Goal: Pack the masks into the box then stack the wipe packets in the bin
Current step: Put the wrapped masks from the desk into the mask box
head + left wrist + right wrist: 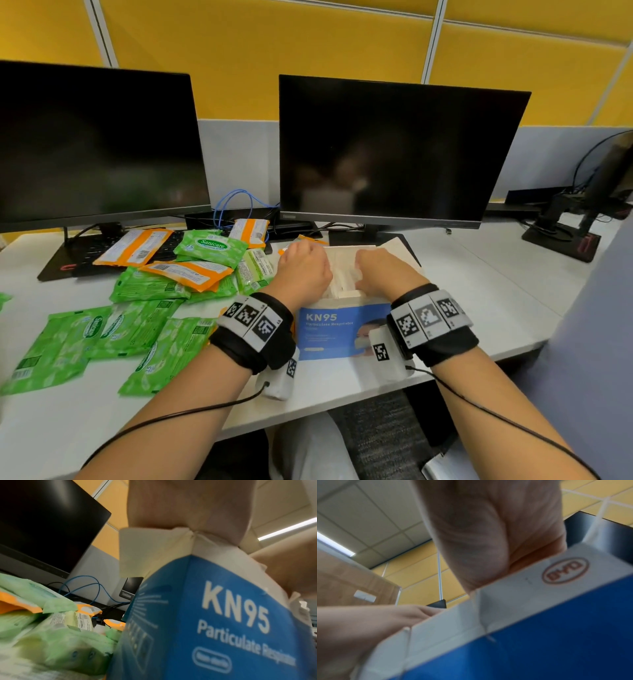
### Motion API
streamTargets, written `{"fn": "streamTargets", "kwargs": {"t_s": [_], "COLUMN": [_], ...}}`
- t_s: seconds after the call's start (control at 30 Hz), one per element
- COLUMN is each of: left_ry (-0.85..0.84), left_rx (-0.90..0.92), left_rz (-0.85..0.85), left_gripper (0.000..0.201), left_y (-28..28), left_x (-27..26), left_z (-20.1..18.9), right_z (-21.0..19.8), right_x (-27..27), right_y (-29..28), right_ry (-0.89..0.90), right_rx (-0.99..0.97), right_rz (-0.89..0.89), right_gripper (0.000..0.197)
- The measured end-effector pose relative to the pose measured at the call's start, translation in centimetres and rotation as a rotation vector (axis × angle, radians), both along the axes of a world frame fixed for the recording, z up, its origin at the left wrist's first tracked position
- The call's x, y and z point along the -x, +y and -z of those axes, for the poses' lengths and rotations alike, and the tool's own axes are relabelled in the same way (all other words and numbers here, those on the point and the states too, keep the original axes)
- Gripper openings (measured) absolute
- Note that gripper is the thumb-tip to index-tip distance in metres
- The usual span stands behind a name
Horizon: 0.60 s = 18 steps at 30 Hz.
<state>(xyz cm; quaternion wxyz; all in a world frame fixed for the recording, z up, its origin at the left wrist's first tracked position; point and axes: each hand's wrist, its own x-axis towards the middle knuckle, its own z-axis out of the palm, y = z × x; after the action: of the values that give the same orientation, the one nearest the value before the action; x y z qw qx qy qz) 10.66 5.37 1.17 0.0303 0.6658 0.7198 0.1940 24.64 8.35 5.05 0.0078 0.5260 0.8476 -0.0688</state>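
Observation:
A blue KN95 box (337, 329) stands upright near the table's front edge, its top flaps open. White masks (343, 278) fill the opening. My left hand (313, 269) reaches in from the left and my right hand (368, 272) from the right. Both have fingers curled down round the stack of masks, with the fingertips hidden inside. In the left wrist view my palm (188, 504) sits over the box (223, 615). In the right wrist view my right hand (488, 534) is above the box rim (513, 592). Green and orange wipe packets (210, 246) lie loose to the left.
Several green packets (85, 339) spread over the table's left front. Orange packets (133, 251) lie on a black keyboard (68, 263). Two dark monitors (394, 150) stand behind, with blue cables (236, 202) between them. The table's front edge (342, 397) is just under my wrists. No bin is in view.

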Motion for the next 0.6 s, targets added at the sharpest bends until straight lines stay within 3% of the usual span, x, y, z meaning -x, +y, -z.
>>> {"fn": "streamTargets", "kwargs": {"t_s": [0.1, 0.23, 0.33, 0.53, 0.6], "left_ry": [-0.007, -0.081, -0.013, 0.09, 0.088], "left_rx": [0.005, 0.029, 0.065, 0.141, 0.13], "left_rz": [0.033, 0.046, 0.078, 0.083, 0.089], "left_gripper": [0.027, 0.037, 0.038, 0.043, 0.048], "left_y": [-0.2, -0.3, -0.4, -0.2, -0.1], "left_x": [0.0, 0.3, 0.1, 0.1, 0.1], "left_z": [-0.1, -0.2, -0.3, -0.2, -0.1], "right_z": [0.3, 0.2, 0.5, 1.6, 1.7], "right_x": [0.5, 1.0, 1.3, 1.8, 2.1], "right_y": [0.2, -0.1, 0.3, 0.0, 0.2], "right_ry": [0.084, -0.019, -0.037, -0.051, -0.098], "right_rx": [0.029, 0.132, 0.17, -0.117, -0.123], "right_rz": [0.039, 0.058, 0.056, 0.12, 0.132], "right_gripper": [0.041, 0.055, 0.054, 0.04, 0.039]}}
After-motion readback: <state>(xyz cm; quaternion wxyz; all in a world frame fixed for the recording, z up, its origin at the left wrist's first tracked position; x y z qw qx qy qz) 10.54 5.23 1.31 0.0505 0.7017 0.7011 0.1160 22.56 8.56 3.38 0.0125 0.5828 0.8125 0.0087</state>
